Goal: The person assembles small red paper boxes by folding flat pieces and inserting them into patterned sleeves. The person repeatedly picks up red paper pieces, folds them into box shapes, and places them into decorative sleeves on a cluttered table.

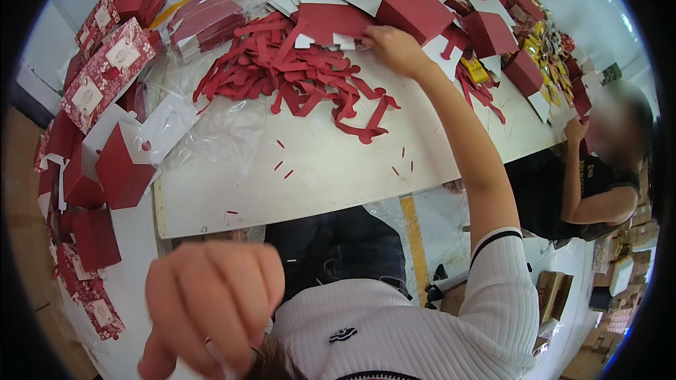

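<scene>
My right hand [394, 49] reaches across the white table, its fingers closed on the right corner of a flat red box blank [331, 22] with white flaps. Just left of and below it lies a heap of red paper strips [289, 70] with rounded ends. Raised close to the camera, my left hand [211, 302] is slightly blurred and wears a ring. Its fingers are curled in; whatever they may hold is hidden.
Folded red boxes [415, 13] crowd the back right, near yellow packets [542, 56]. Patterned boxes [109, 74] line the left, beside plastic-wrapped red sheets [206, 22]. Small red scraps dot the table [338, 176]. Another person [605, 162] sits at the right.
</scene>
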A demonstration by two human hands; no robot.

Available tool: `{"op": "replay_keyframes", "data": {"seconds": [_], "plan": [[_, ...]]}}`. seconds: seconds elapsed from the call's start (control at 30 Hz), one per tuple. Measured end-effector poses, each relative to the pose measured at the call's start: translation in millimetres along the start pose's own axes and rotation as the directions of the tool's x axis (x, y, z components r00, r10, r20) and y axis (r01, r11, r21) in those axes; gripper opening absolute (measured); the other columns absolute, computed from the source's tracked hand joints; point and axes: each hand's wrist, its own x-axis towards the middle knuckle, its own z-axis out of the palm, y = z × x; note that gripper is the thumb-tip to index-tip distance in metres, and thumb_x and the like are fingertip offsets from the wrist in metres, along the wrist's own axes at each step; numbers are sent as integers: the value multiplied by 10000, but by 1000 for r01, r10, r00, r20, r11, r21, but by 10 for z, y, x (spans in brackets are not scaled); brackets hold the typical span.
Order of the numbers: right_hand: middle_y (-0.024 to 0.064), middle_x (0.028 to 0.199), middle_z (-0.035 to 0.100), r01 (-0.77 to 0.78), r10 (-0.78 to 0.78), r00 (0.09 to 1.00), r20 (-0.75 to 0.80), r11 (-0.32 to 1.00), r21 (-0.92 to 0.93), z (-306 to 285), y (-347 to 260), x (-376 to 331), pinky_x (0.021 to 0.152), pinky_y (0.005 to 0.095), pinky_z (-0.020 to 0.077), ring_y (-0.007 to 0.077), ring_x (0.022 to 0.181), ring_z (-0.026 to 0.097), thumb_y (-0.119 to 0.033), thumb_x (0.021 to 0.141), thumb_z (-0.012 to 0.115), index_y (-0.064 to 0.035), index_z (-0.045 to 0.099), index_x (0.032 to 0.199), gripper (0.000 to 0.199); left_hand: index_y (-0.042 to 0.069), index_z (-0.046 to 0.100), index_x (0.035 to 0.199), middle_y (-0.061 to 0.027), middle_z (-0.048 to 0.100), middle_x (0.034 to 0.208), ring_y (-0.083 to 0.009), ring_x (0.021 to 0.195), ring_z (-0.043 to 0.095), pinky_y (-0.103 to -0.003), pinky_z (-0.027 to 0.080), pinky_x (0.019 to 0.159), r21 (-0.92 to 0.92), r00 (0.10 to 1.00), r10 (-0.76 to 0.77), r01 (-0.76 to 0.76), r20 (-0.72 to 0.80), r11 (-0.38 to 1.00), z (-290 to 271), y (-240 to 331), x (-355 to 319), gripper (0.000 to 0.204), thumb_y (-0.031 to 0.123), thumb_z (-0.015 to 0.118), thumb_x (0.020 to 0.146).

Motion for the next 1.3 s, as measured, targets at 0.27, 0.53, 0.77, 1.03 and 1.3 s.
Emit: {"op": "replay_keyframes", "data": {"seconds": [0.27, 0.53, 0.77, 1.03, 1.3], "plan": [[144, 933, 600, 23, 153, 772, -616, 963, 269, -616, -510, -80, 699, 375, 461, 324, 829, 565, -8, 771, 516, -39, 578, 985, 225, 43, 412, 1192, -157, 475, 1165, -243, 1031, 457, -410, 361, 841, 326, 712, -133, 469, -689, 821, -384, -277, -317, 619, 556, 362, 849], [148, 1093, 567, 492, -473, 815, -334, 870, -31, -837, -1617, -824, 873, 380, 447, 300, 996, 555, -185, 703, 619, -49, 606, 984, 312, -5, 480, 1147, -108, 554, 1095, -202, 983, 550, -317, 449, 817, -131, 196, -263, 509, -945, 851, -495, -104, -240, 366, 186, 554, 844], [132, 881, 530, 363, -231, 903, -363, 861, 356, -915, -1930, -649, 738, 371, 376, 294, 809, 503, -220, 661, 675, -3, 557, 985, 408, -6, 499, 1117, -78, 566, 1033, -146, 923, 544, -264, 441, 790, -125, 308, -489, 732, -816, 670, -291, -228, -641, 308, 82, 559, 828], [122, 830, 448, 118, 19, 947, -320, 908, 402, -750, -2221, -604, 641, 357, 342, 281, 727, 425, -186, 621, 717, -12, 507, 921, 405, -24, 569, 991, -39, 617, 868, -80, 771, 554, -233, 462, 684, 236, 418, -293, 834, -860, 498, -158, -110, -593, 241, 104, 623, 794], [79, 617, 451, -37, 113, 977, -182, 926, 376, -860, -2293, -645, 607, 329, 321, 254, 608, 436, -124, 683, 675, -37, 500, 723, 199, 18, 366, 1263, -100, 570, 1052, -128, 903, 569, -274, 484, 752, 645, 667, 27, 708, -744, 287, -199, -288, -650, 654, -19, 680, 690]]}}
